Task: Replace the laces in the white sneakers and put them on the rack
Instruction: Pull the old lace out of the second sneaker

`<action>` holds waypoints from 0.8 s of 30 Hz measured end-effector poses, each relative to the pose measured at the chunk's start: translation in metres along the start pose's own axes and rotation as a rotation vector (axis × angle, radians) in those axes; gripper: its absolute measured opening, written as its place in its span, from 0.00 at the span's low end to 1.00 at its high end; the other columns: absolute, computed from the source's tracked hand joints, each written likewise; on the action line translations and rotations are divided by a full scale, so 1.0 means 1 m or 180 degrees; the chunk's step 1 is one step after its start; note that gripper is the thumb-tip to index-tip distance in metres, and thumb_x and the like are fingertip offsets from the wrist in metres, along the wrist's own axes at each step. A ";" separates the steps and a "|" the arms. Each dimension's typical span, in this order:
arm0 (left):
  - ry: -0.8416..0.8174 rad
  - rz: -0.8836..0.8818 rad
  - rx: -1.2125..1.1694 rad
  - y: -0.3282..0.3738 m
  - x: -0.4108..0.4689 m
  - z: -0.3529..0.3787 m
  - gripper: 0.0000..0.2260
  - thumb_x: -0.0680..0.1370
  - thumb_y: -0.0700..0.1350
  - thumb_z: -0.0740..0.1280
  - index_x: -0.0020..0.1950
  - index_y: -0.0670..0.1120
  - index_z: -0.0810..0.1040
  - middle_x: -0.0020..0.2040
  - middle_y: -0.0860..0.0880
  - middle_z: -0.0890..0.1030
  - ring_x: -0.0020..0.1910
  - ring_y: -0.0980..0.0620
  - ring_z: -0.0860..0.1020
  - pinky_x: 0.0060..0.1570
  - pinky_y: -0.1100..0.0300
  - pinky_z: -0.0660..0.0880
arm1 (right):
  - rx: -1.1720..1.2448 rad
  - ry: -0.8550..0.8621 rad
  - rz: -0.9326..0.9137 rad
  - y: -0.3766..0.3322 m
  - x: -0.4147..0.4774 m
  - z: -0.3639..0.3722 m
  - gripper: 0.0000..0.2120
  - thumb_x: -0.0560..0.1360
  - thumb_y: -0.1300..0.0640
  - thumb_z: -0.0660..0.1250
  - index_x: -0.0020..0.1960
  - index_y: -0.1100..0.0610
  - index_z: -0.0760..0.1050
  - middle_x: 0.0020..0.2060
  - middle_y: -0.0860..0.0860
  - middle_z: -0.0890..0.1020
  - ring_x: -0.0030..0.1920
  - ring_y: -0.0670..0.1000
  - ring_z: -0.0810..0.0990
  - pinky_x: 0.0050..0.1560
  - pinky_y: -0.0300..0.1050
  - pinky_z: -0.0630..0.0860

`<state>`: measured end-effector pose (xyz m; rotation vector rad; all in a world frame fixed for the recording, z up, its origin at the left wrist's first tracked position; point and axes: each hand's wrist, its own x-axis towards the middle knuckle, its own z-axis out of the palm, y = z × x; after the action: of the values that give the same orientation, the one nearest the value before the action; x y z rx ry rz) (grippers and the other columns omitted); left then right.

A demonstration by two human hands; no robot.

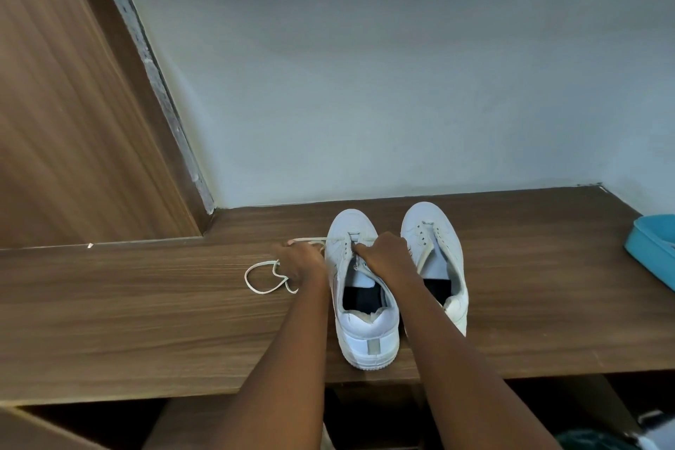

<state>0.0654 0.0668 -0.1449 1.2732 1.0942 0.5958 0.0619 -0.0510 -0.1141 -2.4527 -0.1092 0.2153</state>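
Observation:
Two white sneakers stand side by side on a wooden shelf top [146,321], toes toward the wall. A cream lace [261,276] runs through the front eyelets of the left sneaker [359,329] and trails leftward in a loop on the wood. My left hand [301,261] grips the lace just left of that shoe. My right hand [383,254] pinches the lace at the shoe's front eyelets, over the tongue. The right sneaker [438,230] has empty eyelets, and my right forearm crosses its heel.
A turquoise tray [652,248] sits at the shelf's right edge. A pale wall rises behind the shoes and a wooden panel [65,102] stands at the left. Below the shelf front is a dark open compartment [365,413] with something dark green at bottom right.

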 end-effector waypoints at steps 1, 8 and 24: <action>0.0184 -0.0077 -0.0231 0.002 0.001 -0.002 0.10 0.81 0.43 0.51 0.57 0.41 0.68 0.50 0.45 0.79 0.46 0.43 0.77 0.47 0.54 0.68 | -0.0008 -0.0001 -0.0014 0.000 -0.001 0.000 0.23 0.78 0.47 0.62 0.31 0.60 0.65 0.39 0.59 0.75 0.46 0.57 0.78 0.45 0.46 0.70; -0.0452 0.1313 0.2136 -0.006 0.002 0.000 0.14 0.79 0.48 0.62 0.64 0.48 0.72 0.67 0.45 0.71 0.70 0.40 0.64 0.71 0.40 0.52 | 0.0055 -0.0020 0.0001 -0.001 0.000 -0.001 0.23 0.78 0.48 0.62 0.29 0.58 0.62 0.33 0.56 0.73 0.42 0.56 0.75 0.42 0.45 0.68; -0.0415 0.0806 0.1248 -0.010 -0.008 0.008 0.07 0.77 0.36 0.56 0.51 0.45 0.70 0.52 0.43 0.80 0.57 0.42 0.75 0.69 0.42 0.57 | 0.0030 -0.0002 -0.0016 0.002 0.002 0.001 0.23 0.78 0.47 0.62 0.30 0.59 0.63 0.29 0.52 0.70 0.41 0.53 0.74 0.41 0.43 0.66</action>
<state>0.0673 0.0541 -0.1525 1.7846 0.9761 0.4902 0.0638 -0.0517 -0.1167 -2.4428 -0.1143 0.2140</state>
